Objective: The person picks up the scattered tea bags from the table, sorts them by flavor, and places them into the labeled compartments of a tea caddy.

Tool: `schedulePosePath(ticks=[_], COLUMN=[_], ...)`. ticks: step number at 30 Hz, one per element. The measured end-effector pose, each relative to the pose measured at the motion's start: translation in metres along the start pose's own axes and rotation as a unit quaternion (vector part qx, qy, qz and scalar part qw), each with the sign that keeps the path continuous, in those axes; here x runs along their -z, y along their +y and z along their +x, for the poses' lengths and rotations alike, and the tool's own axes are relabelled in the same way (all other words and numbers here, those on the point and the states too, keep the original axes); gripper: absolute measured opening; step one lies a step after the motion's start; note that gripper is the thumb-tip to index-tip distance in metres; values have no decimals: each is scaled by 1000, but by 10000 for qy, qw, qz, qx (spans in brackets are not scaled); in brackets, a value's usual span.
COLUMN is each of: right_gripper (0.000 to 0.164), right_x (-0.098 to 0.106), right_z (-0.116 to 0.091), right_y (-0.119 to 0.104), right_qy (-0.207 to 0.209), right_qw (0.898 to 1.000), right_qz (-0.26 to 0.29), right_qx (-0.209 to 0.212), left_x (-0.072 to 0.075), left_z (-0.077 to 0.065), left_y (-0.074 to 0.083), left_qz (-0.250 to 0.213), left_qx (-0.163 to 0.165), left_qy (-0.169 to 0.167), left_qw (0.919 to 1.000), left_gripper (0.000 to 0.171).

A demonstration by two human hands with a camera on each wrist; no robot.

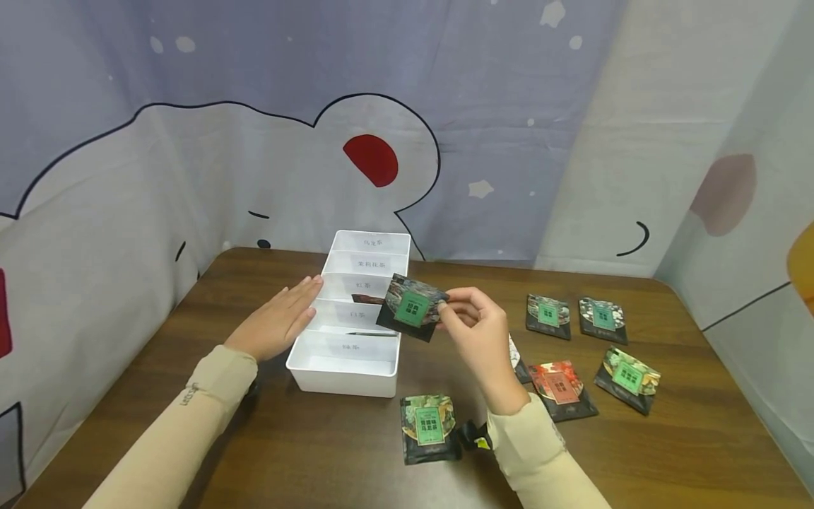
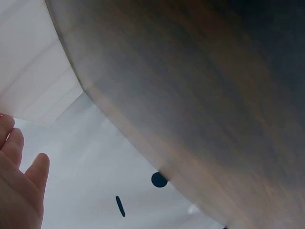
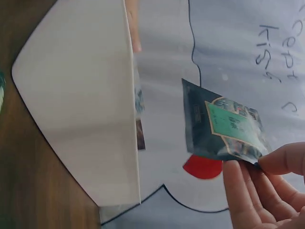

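Note:
My right hand [image 1: 477,339] pinches a dark tea sachet with a green label [image 1: 410,307] by its edge, between thumb and fingers. The sachet is tilted, in the air over the right side of a white divided box [image 1: 346,382]. In the right wrist view the sachet [image 3: 228,126] hangs apart from the box wall [image 3: 71,95]. My left hand [image 1: 276,322] lies with straight fingers along the box's left side, fingertips at the rim. Paper labels mark the compartments. A dark reddish sachet [image 1: 367,299] shows in the middle compartment, and a thin sachet edge [image 1: 372,334] nearer the front.
On the wooden table, a green-and-black sachet [image 1: 429,429] lies in front of the box. Farther right lie a red sachet [image 1: 562,391], a yellow-green one [image 1: 628,379] and two dark ones [image 1: 548,316]. My right forearm partly hides a white-patterned sachet [image 1: 516,357]. A printed curtain [image 1: 496,141] hangs behind.

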State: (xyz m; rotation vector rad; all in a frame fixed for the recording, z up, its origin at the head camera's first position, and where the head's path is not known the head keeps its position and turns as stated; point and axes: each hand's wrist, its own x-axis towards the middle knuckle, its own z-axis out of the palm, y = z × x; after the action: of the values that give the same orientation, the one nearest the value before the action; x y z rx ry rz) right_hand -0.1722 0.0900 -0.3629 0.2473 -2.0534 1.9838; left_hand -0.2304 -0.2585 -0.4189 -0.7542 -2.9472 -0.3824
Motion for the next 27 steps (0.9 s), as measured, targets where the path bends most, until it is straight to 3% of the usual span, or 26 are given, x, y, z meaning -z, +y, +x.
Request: schedulePosePath(ticks=[10,15,18,21,27], right_gripper=[16,14,13,11,13], right_x=[-21,-31,-34,-36,-38], right_z=[-13,-18,-21,-24,-27], right_y=[8,15,19,22,25], right_qy=[-479,-778,-892,-921,-967], right_qw=[9969,9946,9942,9921,9793], right_qz=[343,389,117,-481,-1266], right_qx=[518,566,582,704,1248], left_x=[-1,-1,0,1,1], left_z=[1,1,0,0,0], left_y=[0,1,2,3,2], left_qz=[20,-41,-81,-75,-19], left_qx=[50,107,143,164,149], left_qy=[-57,-41,-48,-72,-74], left_qw=[10000,9999,9999,9998,9999], left_gripper=[61,61,61,62,61])
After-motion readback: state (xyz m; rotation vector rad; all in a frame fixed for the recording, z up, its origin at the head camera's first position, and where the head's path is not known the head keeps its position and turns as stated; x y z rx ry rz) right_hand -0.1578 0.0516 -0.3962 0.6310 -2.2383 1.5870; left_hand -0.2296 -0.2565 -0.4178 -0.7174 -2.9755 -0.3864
